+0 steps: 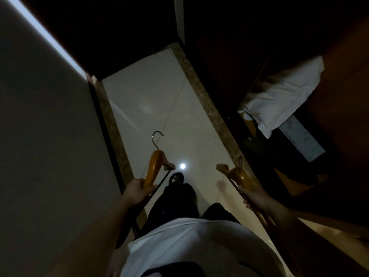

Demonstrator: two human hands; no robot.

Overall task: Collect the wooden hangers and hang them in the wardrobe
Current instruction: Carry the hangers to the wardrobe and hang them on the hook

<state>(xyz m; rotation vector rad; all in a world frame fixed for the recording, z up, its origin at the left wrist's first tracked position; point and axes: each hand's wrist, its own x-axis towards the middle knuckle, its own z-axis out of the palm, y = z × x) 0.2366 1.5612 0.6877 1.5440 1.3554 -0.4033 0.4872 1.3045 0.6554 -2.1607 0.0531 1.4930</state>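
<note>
The picture is looking dim and bending at its edges; a small white glare is shining on the glossy pale tiled floor [159,100].

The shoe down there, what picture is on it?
The shoe is black with a white star, seen in the head view.

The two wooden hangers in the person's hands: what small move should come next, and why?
Probably a turn to the right, toward the dark open wardrobe. The left hand grips one wooden hanger and the right hand grips another hanger; both hooks are free and nothing hangs yet. No rail is visible from here.
</note>
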